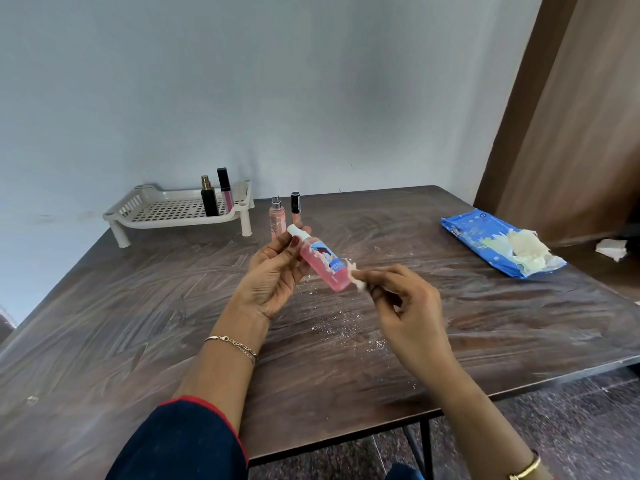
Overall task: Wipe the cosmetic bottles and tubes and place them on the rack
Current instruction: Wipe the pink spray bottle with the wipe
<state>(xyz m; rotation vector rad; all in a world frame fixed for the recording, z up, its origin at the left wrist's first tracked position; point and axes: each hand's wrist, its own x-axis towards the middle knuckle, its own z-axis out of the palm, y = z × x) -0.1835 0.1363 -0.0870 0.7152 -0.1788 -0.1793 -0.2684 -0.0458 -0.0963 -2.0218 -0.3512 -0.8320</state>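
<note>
Your left hand (273, 275) holds a pink spray bottle (320, 259) above the table (138, 323), fingers wrapped around its upper end near the white cap, so the bottle tilts down and away from that grip toward your right. Your right hand (403, 301) pinches a small white wad of wipe (358, 280) between thumb and fingertips and presses it against the bottle's lower end, just past the blue label. Beyond your left-hand grip, close behind it, stand a pale pink spray bottle (277, 216) and a slim black-capped tube (295, 206), both upright on the table. Further out and to the left of the grip sits the white rack (166, 211), with a black bottle with a gold top (209, 199) and a black-capped lip gloss tube (225, 188) upright on it. Well off to the right of your right hand lies the blue wipes pack (485, 237), open, with wipes bunched at its mouth. White crumbs speckle the table under your hands.
</note>
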